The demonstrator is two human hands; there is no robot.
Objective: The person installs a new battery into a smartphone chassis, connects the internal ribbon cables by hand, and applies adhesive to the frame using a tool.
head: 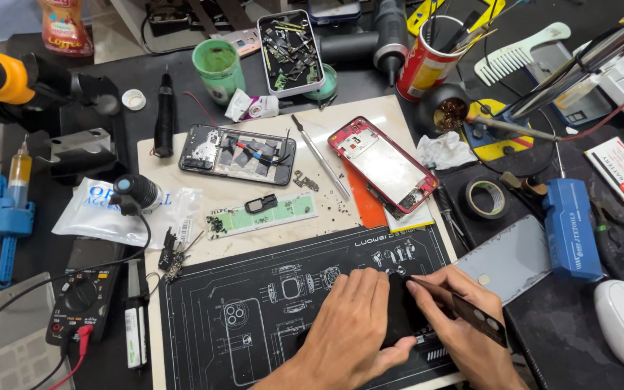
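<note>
Both hands together at mat (204, 325) front edge: left hand (352, 325) flat, right hand (464, 325) pinching tweezers (453, 303).

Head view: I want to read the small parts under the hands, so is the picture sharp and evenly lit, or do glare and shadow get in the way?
Head view: light is even and soft; faint shadow under the left hand and right hand on the black mat; mild sheen on the red phone frame; edges bend slightly from the wide lens; the tool is sharp, the tiny parts too small to tell.
</note>
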